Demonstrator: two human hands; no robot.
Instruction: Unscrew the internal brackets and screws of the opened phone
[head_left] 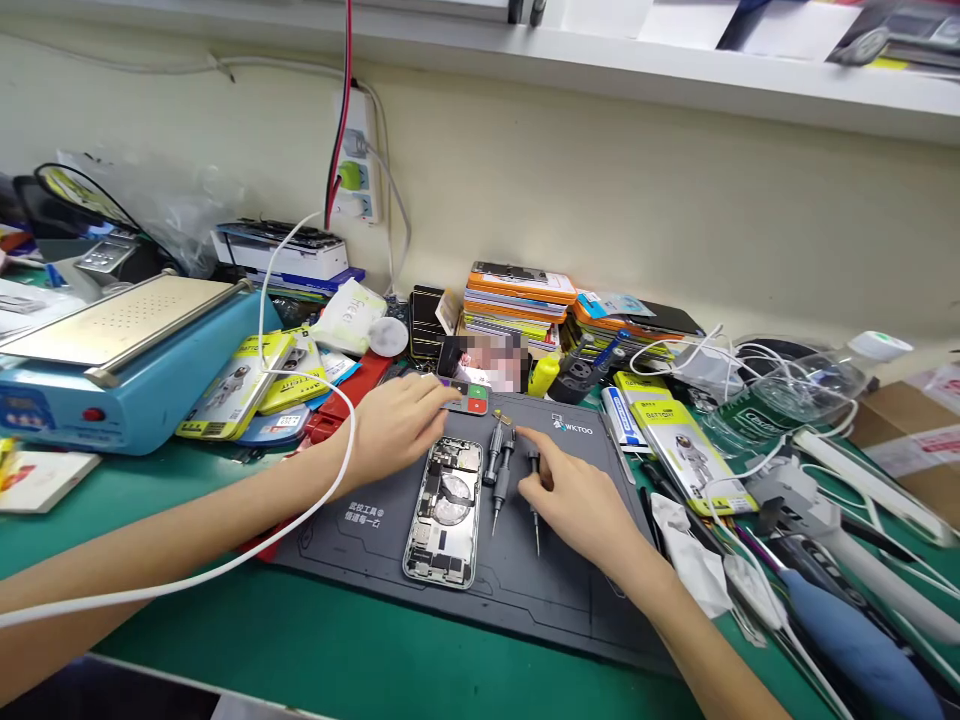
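Observation:
My left hand (401, 422) reaches over the top left of an opened phone (444, 515), fingers stretched toward a small case with coloured squares (477, 399). Whether the fingertips touch the case is unclear. The phone lies on a dark grey mat (360, 560) with its inner parts and a round coil exposed. To its right, my right hand (574, 492) has its index finger and thumb apart. The index tip is by the top of a grey screwdriver (502, 475). Another screwdriver (493, 455) lies to the left, and a third (535, 515) lies beside the thumb.
A white cable (350, 440) passes over my left forearm. Left stands a blue machine with a metal plate (127, 320); yellow battery boxes (240, 385) lie beside it. Stacked boxes (517, 300) line the wall. On the right are a plastic bottle (795, 395), cables and a blue-handled tool (855, 635).

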